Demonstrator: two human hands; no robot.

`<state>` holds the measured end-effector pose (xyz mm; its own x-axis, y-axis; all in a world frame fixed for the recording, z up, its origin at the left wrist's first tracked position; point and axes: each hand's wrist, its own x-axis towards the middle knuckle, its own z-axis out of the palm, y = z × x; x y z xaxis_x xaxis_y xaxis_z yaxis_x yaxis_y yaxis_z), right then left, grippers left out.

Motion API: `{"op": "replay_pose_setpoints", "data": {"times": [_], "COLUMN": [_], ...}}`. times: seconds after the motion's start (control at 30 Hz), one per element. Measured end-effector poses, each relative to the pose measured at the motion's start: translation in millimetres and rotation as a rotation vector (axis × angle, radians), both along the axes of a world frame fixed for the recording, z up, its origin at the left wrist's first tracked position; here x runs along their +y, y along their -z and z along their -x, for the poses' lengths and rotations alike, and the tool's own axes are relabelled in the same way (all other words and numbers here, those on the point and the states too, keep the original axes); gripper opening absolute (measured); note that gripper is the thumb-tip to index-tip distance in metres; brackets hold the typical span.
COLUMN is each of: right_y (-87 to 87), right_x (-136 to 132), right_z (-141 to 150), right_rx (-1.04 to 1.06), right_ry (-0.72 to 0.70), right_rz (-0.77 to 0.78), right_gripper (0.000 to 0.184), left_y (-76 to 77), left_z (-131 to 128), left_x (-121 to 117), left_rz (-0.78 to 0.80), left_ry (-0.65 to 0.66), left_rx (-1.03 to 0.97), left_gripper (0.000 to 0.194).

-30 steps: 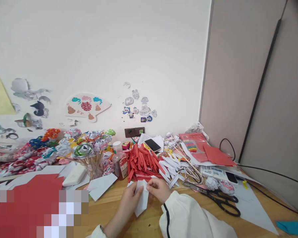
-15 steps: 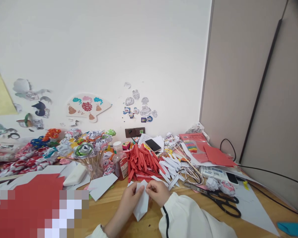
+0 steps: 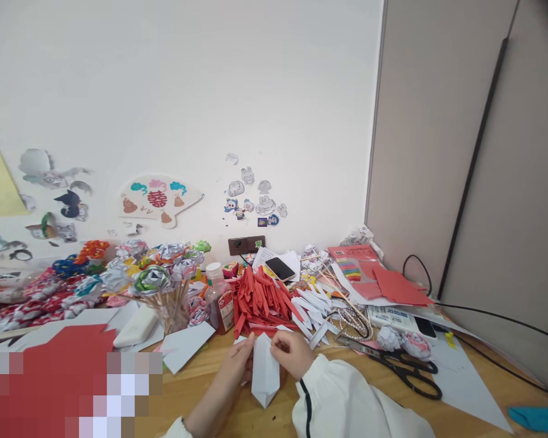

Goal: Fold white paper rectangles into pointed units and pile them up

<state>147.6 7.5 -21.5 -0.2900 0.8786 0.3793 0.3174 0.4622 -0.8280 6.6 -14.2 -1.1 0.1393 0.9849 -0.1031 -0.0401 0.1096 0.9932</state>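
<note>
A folded piece of white paper (image 3: 265,374), pointed at both ends and creased along its length, is between my two hands above the wooden table. My left hand (image 3: 240,368) grips its left edge, the thumb close to the top. At the upper right edge, my right hand (image 3: 293,353) pinches the paper between thumb and fingers. Just beyond my hands lie a heap of folded red paper strips (image 3: 260,298) and a smaller heap of folded white paper strips (image 3: 314,309).
Black-handled scissors (image 3: 406,368) lie to the right on the table (image 3: 219,401). A bottle (image 3: 219,301), a cup of thin sticks (image 3: 171,310) and crumpled paper flowers stand at the left back. A phone (image 3: 280,268) rests behind the red heap. Red sheets (image 3: 68,365) lie at left.
The folded white paper has turned to stand straighter, its lower tip swinging right. My left thumb has moved from the paper's face to its left edge. My right hand stays nearly in place.
</note>
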Motion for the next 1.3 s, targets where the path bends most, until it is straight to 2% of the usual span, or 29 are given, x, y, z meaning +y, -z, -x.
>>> {"op": "replay_pose_setpoints", "data": {"times": [0.07,0.13,0.37,0.43,0.6,0.67,0.87,1.07,1.2,1.3], "right_y": [-3.2,-4.4,-5.6,-6.5,-7.1,-6.7,-6.5,-7.6,-7.6,-8.3], "right_x": [-1.0,-1.4,-3.9,-4.4,-3.1,-2.7,-3.9,-3.2,-1.3,0.0], "right_z": [-1.2,-1.7,-1.2,-1.4,-2.5,-2.8,-2.6,-2.4,-5.1,-8.2], "right_rx": [0.001,-0.001,-0.050,-0.054,-0.023,-0.013,-0.030,0.008,0.032,0.011], "right_ry": [-0.006,-0.008,-0.037,-0.036,-0.025,-0.033,-0.055,-0.070,-0.150,-0.193], "right_rz": [-0.018,-0.032,-0.053,-0.046,-0.024,-0.017,-0.026,0.011,0.088,0.076], "right_gripper": [0.008,0.008,0.008,0.008,0.008,0.008,0.006,0.006,0.007,0.006], "left_y": [-4.1,-5.9,1.1,-1.2,-13.3,-15.0,-7.0,-2.3,-1.7,-2.3], "left_z": [0.0,1.3,5.8,4.8,4.0,5.6,9.3,11.1,12.0,12.4], "left_x": [-3.9,-5.7,3.3,2.9,-4.3,-6.5,-6.2,2.4,4.8,4.2], "left_rz": [0.080,0.104,0.009,0.014,0.180,0.207,0.111,0.019,-0.057,-0.076], "left_ry": [0.073,0.108,0.080,0.077,0.169,0.199,0.173,0.179,0.208,0.218], "left_rx": [-0.130,-0.175,0.081,0.090,-0.156,-0.201,-0.137,0.065,0.145,0.187], "left_gripper": [0.037,0.035,0.035,0.036,0.043,0.039,0.026,0.033,0.037,0.039]}}
